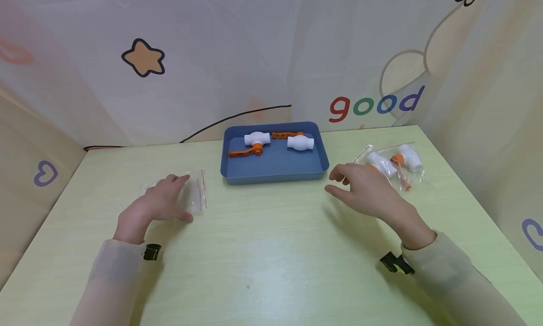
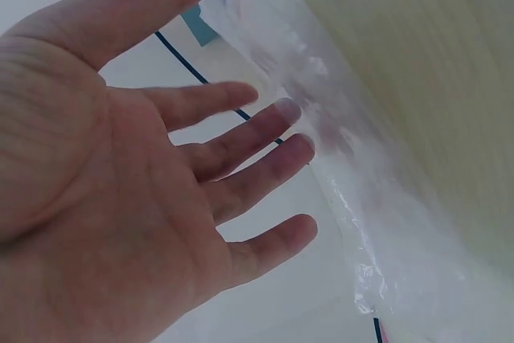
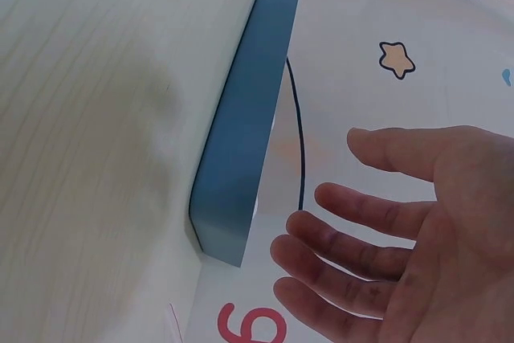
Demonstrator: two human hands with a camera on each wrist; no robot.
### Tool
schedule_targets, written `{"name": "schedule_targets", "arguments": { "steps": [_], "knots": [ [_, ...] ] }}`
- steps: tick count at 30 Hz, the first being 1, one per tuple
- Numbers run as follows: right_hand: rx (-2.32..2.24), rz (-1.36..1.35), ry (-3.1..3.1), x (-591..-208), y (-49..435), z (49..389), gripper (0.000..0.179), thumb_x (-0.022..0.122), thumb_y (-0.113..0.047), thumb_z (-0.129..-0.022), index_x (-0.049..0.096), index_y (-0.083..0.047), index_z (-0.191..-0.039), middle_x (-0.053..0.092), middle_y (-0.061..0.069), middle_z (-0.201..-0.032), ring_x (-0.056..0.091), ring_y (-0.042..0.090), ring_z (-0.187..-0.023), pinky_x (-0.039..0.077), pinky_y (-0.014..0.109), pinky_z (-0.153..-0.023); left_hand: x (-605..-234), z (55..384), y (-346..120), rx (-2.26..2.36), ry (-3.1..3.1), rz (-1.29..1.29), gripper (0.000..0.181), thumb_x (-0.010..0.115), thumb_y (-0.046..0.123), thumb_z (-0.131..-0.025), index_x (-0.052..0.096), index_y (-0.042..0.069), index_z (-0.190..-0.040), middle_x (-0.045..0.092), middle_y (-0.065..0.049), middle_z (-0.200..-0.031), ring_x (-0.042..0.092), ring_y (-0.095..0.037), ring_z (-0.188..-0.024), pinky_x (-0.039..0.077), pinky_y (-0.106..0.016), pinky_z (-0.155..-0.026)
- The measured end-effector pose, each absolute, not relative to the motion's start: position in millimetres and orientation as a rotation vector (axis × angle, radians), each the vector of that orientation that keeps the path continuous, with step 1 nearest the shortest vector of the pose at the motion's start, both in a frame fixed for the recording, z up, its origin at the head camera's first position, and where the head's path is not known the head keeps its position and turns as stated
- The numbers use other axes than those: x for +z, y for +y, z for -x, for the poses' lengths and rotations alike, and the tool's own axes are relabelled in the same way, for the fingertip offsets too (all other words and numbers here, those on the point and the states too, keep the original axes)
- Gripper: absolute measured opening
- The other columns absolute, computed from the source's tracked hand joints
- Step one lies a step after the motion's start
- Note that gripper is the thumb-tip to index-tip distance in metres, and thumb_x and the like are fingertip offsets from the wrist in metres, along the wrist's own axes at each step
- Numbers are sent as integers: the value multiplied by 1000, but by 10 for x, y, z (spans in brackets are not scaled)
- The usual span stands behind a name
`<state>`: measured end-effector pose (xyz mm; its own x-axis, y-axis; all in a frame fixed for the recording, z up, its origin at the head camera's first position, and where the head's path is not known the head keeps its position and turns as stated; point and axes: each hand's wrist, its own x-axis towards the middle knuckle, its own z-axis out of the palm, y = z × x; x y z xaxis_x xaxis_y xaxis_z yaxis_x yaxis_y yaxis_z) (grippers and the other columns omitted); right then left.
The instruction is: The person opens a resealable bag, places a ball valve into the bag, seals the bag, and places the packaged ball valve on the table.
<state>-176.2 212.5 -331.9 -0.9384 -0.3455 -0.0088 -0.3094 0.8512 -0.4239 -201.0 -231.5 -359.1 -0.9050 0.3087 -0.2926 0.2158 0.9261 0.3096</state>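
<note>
From where I stand, the blue tray (image 1: pixel 275 170) sits toward the back of the pale tabletop (image 1: pixel 263 250), and everything else falls around it. Inside it lie two white fittings with orange levers. The left fitting (image 1: pixel 257 138) has its lever on the near side, pointing at the tray's left wall; the right fitting (image 1: pixel 300 143) has its lever behind it, along the tray's far wall.

To the left of the tray, flat clear plastic bagging (image 1: pixel 197 191) lies under the left hand (image 1: pixel 159 203). That hand is spread, thumb well apart from the fingers, palm over the plastic (whether the fingertips actually touch it, I can't tell).

The right hand (image 1: pixel 365 189) is just off the tray's near right corner, bent fingers and thumb apart with only air between them, fingertips toward the tray. Right of the tray, past that hand's knuckles and partly behind it, rest bagged fittings (image 1: pixel 409 158), white and orange too, in clear plastic. Behind the tray hangs a printed curtain (image 1: pixel 237 57), its coloured "good" to the tray's right.
</note>
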Motion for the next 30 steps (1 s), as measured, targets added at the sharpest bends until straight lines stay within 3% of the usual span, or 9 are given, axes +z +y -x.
{"name": "schedule_targets", "arguments": {
  "steps": [4,10,18,30],
  "knots": [
    [-653,526,2937,-3318,2120,1761,30,73,-28,-97,72,-4,-115,71,8,-105,65,27,-97,57,44,-80,-3602,2020,-2311,373,2780,-399,107,92,32,-77,30,-15,-150,39,-40,-142,42,-56,-128,37,-74,-99],
    [-654,535,2941,-3309,2107,1751,30,72,-28,-97,72,-4,-115,71,8,-106,65,27,-97,57,44,-80,-3609,2019,-2299,428,2794,-390,101,92,33,-77,37,-13,-148,42,-36,-142,43,-53,-128,36,-72,-100],
    [-669,541,2934,-3279,2075,1738,31,72,-27,-97,71,-4,-117,71,8,-107,65,29,-98,57,44,-80,-3589,1999,-2263,629,2761,-448,86,90,24,-81,42,-12,-142,48,-31,-136,49,-46,-121,42,-62,-104],
    [-748,571,2899,-3215,1972,1714,28,72,-28,-98,71,-5,-114,71,6,-105,64,27,-98,56,43,-81,-3546,1936,-2142,807,2713,-489,65,85,21,-86,51,-10,-132,59,-24,-126,56,-40,-116,45,-56,-102]
  ]
}}
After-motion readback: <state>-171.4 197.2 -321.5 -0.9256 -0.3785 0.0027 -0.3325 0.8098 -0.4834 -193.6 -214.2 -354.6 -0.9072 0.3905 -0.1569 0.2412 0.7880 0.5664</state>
